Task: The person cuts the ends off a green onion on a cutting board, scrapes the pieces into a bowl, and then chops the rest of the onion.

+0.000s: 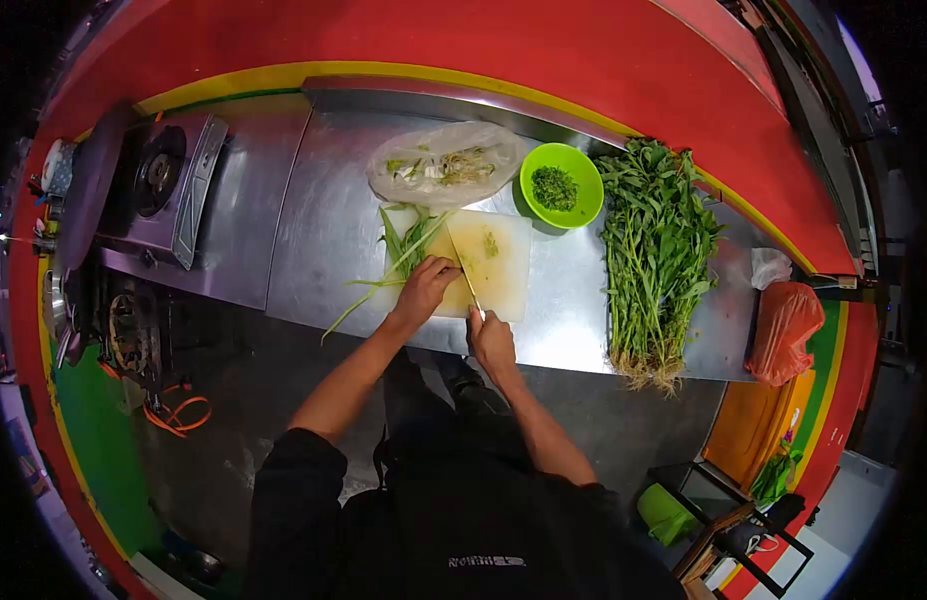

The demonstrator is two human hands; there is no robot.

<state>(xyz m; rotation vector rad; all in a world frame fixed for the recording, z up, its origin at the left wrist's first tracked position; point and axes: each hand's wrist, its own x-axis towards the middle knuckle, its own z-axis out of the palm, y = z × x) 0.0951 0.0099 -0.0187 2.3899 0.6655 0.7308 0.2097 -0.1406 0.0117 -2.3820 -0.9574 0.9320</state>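
My right hand is wrapped round the handle of a knife, whose blade points away from me over a pale cutting board. My left hand is on the left half of the board with curled fingers, close to the blade. Long green leafy stalks lie at the left of the board, and some stems stick out past its left edge. What the left fingertips press on is mostly hidden; it seems to be these greens. A small patch of chopped green bits sits right of the blade.
Behind the board are a clear plastic bag with root trimmings and a lime-green bowl of chopped greens. A big rooted bundle of greens lies right, then a red plastic bag. A gas stove stands left on the steel counter.
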